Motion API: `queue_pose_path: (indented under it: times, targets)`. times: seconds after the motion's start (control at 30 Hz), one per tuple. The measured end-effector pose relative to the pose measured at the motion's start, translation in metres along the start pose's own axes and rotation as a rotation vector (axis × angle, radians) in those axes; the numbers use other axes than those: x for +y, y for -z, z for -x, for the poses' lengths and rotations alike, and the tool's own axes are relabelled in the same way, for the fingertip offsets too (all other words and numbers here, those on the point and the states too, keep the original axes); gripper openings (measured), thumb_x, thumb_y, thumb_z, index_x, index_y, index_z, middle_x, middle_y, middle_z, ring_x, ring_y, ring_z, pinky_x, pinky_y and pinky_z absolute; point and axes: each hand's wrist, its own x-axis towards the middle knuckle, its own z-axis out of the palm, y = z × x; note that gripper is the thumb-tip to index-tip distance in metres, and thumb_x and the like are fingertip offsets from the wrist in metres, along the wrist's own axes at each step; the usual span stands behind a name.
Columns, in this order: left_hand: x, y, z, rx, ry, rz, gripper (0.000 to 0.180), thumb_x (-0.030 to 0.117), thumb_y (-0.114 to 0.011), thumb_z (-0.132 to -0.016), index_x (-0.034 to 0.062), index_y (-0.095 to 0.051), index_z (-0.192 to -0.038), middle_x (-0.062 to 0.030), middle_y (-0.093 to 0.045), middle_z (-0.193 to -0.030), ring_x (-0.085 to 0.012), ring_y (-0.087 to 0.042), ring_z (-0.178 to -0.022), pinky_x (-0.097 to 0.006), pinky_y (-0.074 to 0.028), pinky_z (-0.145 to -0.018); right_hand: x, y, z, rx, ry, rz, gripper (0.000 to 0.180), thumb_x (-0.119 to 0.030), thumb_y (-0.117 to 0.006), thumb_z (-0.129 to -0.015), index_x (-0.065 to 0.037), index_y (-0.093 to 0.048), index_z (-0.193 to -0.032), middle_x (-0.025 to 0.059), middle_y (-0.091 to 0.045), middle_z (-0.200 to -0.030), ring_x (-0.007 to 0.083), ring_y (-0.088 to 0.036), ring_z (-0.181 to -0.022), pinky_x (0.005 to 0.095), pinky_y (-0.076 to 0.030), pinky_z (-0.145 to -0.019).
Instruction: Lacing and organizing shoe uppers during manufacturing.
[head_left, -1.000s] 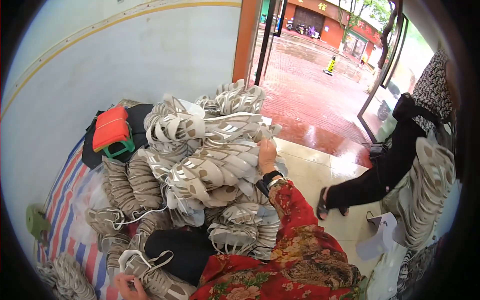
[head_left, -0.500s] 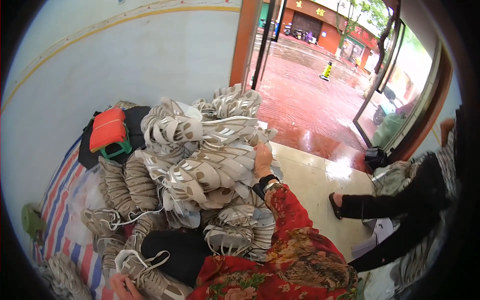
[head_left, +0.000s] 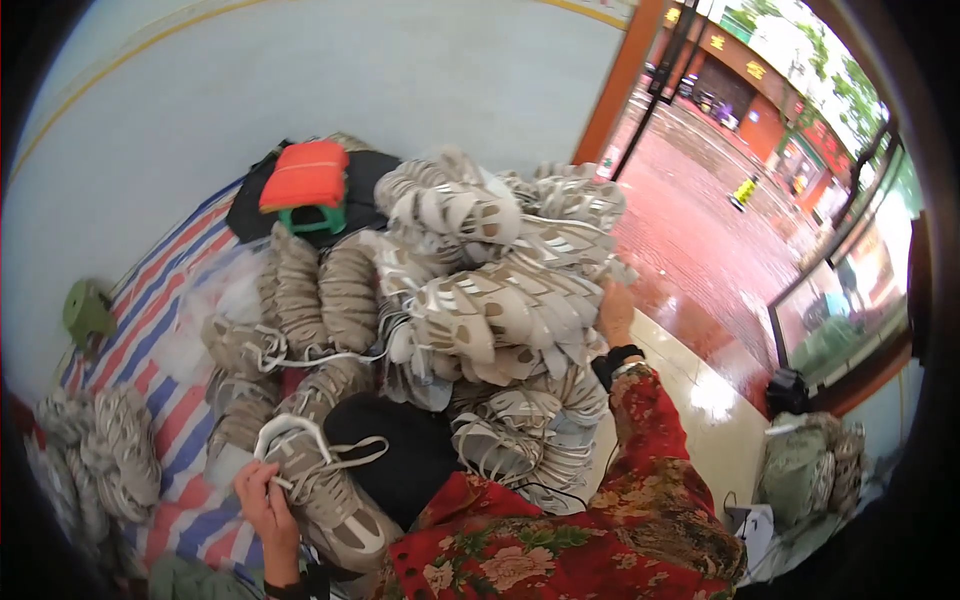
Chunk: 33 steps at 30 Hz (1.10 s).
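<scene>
A beige and brown laced shoe upper (head_left: 335, 505) lies by my lap, its pale padded collar facing away from me. My left hand (head_left: 266, 505) is at its left side, fingers curled together on what looks like the end of a white shoelace. My right hand (head_left: 616, 312) is closed on the right end of a long bundle of nested shoe uppers (head_left: 490, 312); its fingertips are partly hidden by the bundle. More bundles (head_left: 300, 285) are piled around it, some tied with white cord. A black cloth (head_left: 390, 450) covers my knee beside the shoe upper.
A red cushion on a green stool (head_left: 305, 178) stands by the wall. Striped sheeting (head_left: 185, 420) covers the floor at left, with another green stool (head_left: 88, 313) and more bundles (head_left: 120, 455). An open glass door (head_left: 850, 290) is at right, near a stuffed bag (head_left: 805, 465).
The view has swung left, so the pile appears farther right and the other person is out of view. My left hand has come up beside the shoe upper; my right stays at the bundle's end.
</scene>
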Motion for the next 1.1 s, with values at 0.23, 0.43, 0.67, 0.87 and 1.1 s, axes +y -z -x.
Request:
queue_pose_path:
  times: [0.23, 0.43, 0.67, 0.87, 1.1]
  targets:
    - [-0.009, 0.006, 0.010, 0.054, 0.017, 0.001, 0.030, -0.005, -0.049, -0.078, 0.0044, -0.062, -0.103, -0.0162, -0.054, -0.107, -0.0304, -0.053, -0.101, -0.035, -0.042, -0.090, -0.152, 0.141, -0.002, 0.482, 0.395, -0.476, 0.018, -0.007, -0.053, -0.084, -0.003, -0.061, -0.100, 0.0133, -0.062, -0.091, 0.0333, -0.057, -0.086, 0.0405, -0.044, -0.081]
    - [-0.007, 0.024, -0.002, -0.064, -0.004, 0.050, 0.035, -0.007, -0.052, -0.073, 0.0057, -0.062, -0.104, -0.0145, -0.056, -0.107, -0.0306, -0.055, -0.102, -0.035, -0.044, -0.088, -0.287, 0.156, 0.104, -0.654, 0.739, -1.150, 0.014, -0.004, -0.057, -0.084, -0.003, -0.063, -0.097, 0.0125, -0.062, -0.089, 0.0278, -0.061, -0.085, 0.0334, -0.048, -0.076]
    - [-0.011, 0.041, -0.007, -0.257, 0.046, 0.084, 0.029, -0.004, -0.065, -0.070, 0.0080, -0.061, -0.097, -0.0096, -0.058, -0.106, -0.0270, -0.056, -0.101, -0.034, -0.047, -0.083, -0.409, 0.184, 0.191, -0.731, 1.279, -1.439, 0.016, -0.005, -0.065, -0.078, -0.007, -0.065, -0.094, 0.0088, -0.061, -0.104, 0.0274, -0.057, -0.097, 0.0351, -0.046, -0.084]
    - [-0.016, 0.044, -0.008, -0.247, 0.024, 0.080, 0.027, -0.004, -0.066, -0.070, 0.0082, -0.062, -0.094, -0.0104, -0.059, -0.100, -0.0281, -0.057, -0.096, -0.033, -0.047, -0.080, -0.438, 0.179, 0.221, -0.654, 1.448, -1.424, 0.018, -0.009, -0.065, -0.073, -0.010, -0.063, -0.091, 0.0069, -0.058, -0.106, 0.0290, -0.053, -0.098, 0.0397, -0.042, -0.085]
    - [-0.013, 0.034, -0.002, -0.150, 0.053, 0.065, 0.024, -0.006, -0.061, -0.073, 0.0063, -0.061, -0.093, -0.0122, -0.059, -0.099, -0.0279, -0.058, -0.092, -0.032, -0.048, -0.077, -0.444, 0.175, 0.215, -0.711, 1.432, -1.426, 0.008, -0.013, -0.067, -0.075, -0.012, -0.063, -0.081, 0.0009, -0.062, -0.109, 0.0258, -0.055, -0.101, 0.0394, -0.040, -0.085]
